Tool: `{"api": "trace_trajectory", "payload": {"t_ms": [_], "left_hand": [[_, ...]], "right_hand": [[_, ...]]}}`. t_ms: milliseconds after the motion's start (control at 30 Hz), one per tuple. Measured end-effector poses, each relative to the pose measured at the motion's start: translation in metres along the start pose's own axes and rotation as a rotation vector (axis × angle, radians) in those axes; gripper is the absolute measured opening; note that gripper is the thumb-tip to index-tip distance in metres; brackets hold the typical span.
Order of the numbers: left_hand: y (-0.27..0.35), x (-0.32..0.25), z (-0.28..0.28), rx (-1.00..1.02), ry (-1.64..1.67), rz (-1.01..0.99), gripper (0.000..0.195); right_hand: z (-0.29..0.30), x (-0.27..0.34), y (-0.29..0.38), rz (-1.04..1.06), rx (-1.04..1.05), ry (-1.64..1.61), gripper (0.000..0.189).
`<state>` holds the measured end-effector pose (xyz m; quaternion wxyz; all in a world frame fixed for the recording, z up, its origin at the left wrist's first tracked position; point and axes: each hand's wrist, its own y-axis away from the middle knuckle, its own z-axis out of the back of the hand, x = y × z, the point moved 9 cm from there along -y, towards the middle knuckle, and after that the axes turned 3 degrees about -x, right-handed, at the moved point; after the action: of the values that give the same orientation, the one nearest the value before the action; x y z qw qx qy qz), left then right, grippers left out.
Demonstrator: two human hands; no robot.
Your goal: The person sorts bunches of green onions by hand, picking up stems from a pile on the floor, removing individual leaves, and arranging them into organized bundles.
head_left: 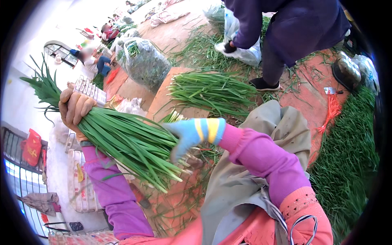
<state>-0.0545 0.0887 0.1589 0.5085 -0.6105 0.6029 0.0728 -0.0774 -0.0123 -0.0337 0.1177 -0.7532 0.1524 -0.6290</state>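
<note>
My left hand (76,107), in a tan glove, is wrapped round a bunch of long flat green leaves, apparently garlic chives (128,137). The leaf tips stick out beyond the fist at the upper left, and the pale stem ends point towards my lap. At that stem end is my right hand (196,131), in a blue knitted glove with yellow and white cuff stripes. Its thumb and fingers are spread apart against the stalks, slightly blurred. Behind it, more pale stem ends (176,116) show, partly hidden by the glove.
Loose chives (211,90) lie on a brown board (163,101). A full clear plastic bag (147,64) stands beyond. A co-worker (294,33) bends over a white bag (245,53). At right are a cleaver (332,91), red ties (330,113) and a green heap (346,162).
</note>
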Motion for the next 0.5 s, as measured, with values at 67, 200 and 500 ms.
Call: {"api": "trace_trajectory", "payload": {"t_ms": [67,200,500], "left_hand": [[0.010,-0.009,0.007,0.013,-0.010,-0.017,0.020],[0.032,-0.034,0.020,0.074,0.023,-0.057,0.024],[0.049,-0.043,0.032,0.116,0.090,-0.193,0.023]], "right_hand": [[0.004,-0.039,0.037,-0.236,-0.150,-0.199,0.054],[0.066,-0.125,0.106,-0.351,-0.523,0.113,0.027],[0.055,-0.067,0.053,-0.119,-0.527,0.281,0.053]]}}
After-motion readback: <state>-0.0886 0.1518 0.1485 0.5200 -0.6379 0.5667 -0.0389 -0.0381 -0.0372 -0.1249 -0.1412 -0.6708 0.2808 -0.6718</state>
